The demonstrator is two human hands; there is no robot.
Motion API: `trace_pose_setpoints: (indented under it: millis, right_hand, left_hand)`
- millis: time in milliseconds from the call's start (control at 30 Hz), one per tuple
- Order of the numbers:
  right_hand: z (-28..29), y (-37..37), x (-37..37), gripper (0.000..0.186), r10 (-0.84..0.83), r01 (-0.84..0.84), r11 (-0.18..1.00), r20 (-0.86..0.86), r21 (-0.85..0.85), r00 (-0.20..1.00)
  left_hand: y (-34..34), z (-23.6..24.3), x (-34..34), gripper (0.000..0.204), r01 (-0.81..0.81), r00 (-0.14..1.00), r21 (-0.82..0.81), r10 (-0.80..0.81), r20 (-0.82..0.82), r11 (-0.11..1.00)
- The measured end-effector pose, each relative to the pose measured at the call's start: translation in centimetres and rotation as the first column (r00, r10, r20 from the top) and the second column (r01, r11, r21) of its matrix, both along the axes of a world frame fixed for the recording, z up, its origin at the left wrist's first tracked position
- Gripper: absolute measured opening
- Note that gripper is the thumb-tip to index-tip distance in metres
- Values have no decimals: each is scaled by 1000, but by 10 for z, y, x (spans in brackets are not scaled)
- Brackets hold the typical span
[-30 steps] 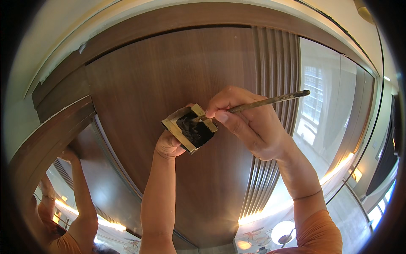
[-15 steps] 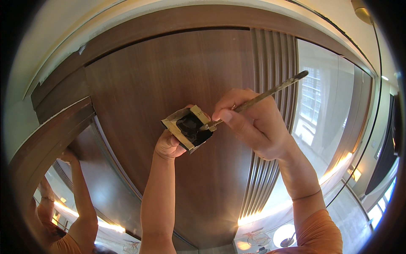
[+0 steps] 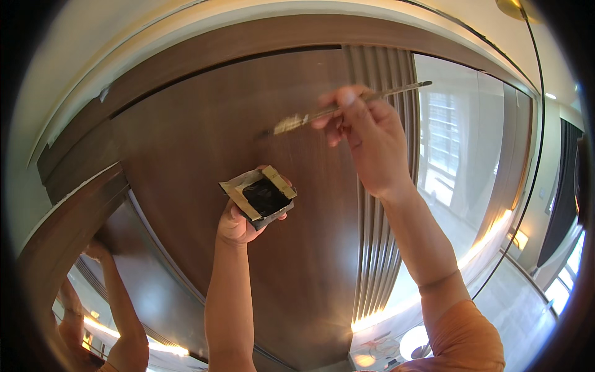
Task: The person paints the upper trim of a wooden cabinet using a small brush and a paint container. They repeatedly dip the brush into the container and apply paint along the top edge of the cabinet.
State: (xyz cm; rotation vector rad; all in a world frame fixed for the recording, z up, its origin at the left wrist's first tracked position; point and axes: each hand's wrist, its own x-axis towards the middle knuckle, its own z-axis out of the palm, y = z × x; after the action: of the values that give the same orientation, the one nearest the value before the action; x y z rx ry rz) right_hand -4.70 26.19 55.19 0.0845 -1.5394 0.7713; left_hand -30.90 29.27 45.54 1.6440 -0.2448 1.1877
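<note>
Right hand [image 3: 365, 139] grip pinched tight on a thin brush [image 3: 347, 108], its tip blurred, raised against the dark wood panel [image 3: 211, 136]. Left hand [image 3: 238, 223] grip closed under a small square tray [image 3: 260, 195] of black paint or stain with tan edges, held near the panel just below the brush. Head view only. Progress, I'd judge: brush loaded and up at the panel; can't tell how much surface is coated or left. Ribbed trim [image 3: 378, 248] beside, mirror [image 3: 458, 161] to the right.

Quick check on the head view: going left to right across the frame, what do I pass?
Another person's raised arm → left hand → small square container of dark paint → brush → right hand → ribbed wood strip → glossy panel reflecting a window.
</note>
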Motion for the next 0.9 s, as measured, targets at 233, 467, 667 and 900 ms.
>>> trace_pose_setpoints:
  millis: [233,467,667,900]
  right_hand:
    - [53,37,-5,31,2,41,995,-424,91,906]
    - [93,43,-18,25,-176,227,973,-488,45,855]
    - [108,43,-26,25,-187,295,944,-501,146,845]
    - [113,43,-27,22,-225,352,920,-503,172,834]
  left_hand:
    - [1,1,2,97,10,1000,7,-10,2,1000]
    - [-6,1,2,105,-53,998,-74,51,-32,996]
    - [-3,1,3,98,27,1000,-47,-27,-1,999]
    - [-2,-1,3,99,10,1000,-41,-10,6,999]
